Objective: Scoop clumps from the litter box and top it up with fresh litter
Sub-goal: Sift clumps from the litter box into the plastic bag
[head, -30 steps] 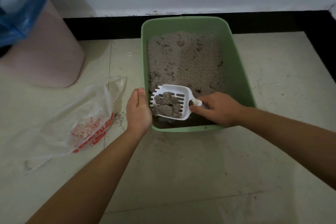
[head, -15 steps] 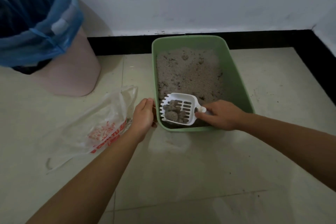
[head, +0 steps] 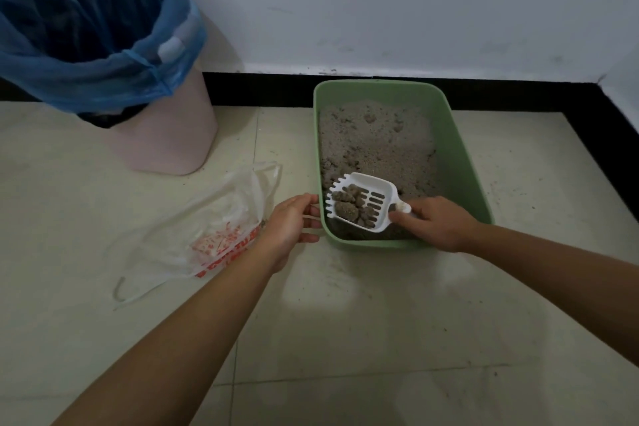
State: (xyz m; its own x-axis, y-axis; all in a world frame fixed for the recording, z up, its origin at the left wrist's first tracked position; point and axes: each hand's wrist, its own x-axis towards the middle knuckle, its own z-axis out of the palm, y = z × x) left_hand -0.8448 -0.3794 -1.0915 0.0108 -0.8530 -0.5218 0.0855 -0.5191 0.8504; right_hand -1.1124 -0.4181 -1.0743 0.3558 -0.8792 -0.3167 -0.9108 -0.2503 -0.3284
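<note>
Cream tiled floor (head: 380, 322) fills most of the view, white wall at the far side. Far left: round pink plastic bin (head: 166, 145) w/ blue plastic bag liner (head: 103, 45) folded over its rim. Center-right: green rectangular plastic litter box (head: 460, 162) on the floor, far end vs. the wall, grey granular litter (head: 377, 138) inside, piled toward the far end. Left of the box: crumpled clear plastic bag w/ red print (head: 214, 228), flat on the floor.

White slotted plastic scoop (head: 359, 206) is over the box's near-left corner, approx. level, loaded w/ grey-brown litter clumps (head: 349, 206). My right hand (head: 439, 223) is clenched round the scoop handle. My left hand (head: 294, 221) is just beside the box's near-left outer wall, fingers relaxed and grasping nothing; can't tell if the tips touch the box.
</note>
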